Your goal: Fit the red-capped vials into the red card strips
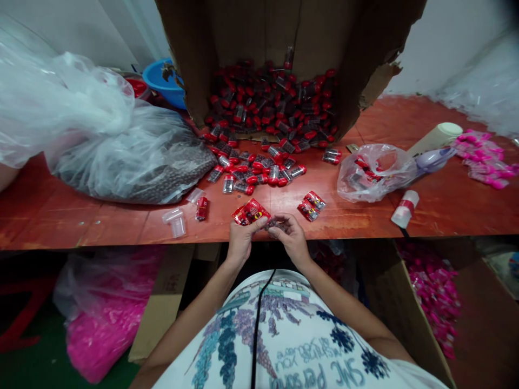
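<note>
At the front edge of the table, my left hand (241, 237) is closed on several red printed labels (252, 210), fanned out beyond the thumb. Close beside it, my right hand (292, 237) pinches a small clear container (277, 223) with dark contents, partly hidden by the fingers. The two hands almost meet there. Two silver-and-red labelled pieces (311, 206) lie to the right of them. Left of the hands are a small red roll (201, 208) and clear plastic pieces (177, 222). Small red-capped bottles (255, 172) with dark beads are scattered just beyond the hands.
A cardboard box (365, 59) on its side holds many more red-capped bottles. To the left sits a large clear bag of dark beads (138, 156), near a blue basin (162, 81). A plastic bag (377, 173), a white roll (405, 209) and pink pieces (486, 156) lie rightward.
</note>
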Demonstrator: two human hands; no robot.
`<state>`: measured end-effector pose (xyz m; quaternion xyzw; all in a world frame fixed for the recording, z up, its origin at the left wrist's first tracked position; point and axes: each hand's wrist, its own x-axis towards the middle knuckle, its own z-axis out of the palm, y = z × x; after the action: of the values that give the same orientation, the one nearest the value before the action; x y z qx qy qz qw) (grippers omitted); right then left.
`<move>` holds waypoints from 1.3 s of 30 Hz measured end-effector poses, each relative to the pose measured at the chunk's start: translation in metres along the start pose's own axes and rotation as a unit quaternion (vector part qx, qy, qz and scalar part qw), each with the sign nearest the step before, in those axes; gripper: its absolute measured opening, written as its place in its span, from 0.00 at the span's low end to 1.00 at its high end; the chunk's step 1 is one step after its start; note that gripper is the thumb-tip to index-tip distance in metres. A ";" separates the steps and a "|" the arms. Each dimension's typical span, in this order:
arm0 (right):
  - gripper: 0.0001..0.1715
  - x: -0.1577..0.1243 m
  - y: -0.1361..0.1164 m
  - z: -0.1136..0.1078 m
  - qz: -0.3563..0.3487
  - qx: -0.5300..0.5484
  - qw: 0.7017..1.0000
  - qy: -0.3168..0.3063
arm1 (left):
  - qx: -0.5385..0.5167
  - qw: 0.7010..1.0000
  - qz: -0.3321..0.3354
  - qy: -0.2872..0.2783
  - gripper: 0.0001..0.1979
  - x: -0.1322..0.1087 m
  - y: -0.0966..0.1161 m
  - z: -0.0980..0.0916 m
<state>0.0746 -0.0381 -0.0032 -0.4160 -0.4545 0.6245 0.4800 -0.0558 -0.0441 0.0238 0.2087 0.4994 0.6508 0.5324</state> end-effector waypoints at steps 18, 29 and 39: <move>0.26 0.009 -0.001 -0.014 -0.025 -0.032 0.998 -0.047 | 0.019 0.991 -0.102 -0.086 0.13 0.004 0.001 -0.004; 0.18 0.017 0.007 -0.051 -0.042 -0.132 0.988 0.067 | -0.043 0.983 -0.169 -0.055 0.18 0.006 -0.013 0.002; 0.12 0.018 -0.002 -0.030 -0.137 -0.296 0.945 -0.016 | -0.065 0.987 -0.146 0.009 0.12 0.012 -0.020 0.005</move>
<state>0.0998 -0.0151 -0.0103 -0.4631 -0.6789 0.3966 0.4092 -0.0462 -0.0320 0.0049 0.0930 0.4862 0.5991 0.6293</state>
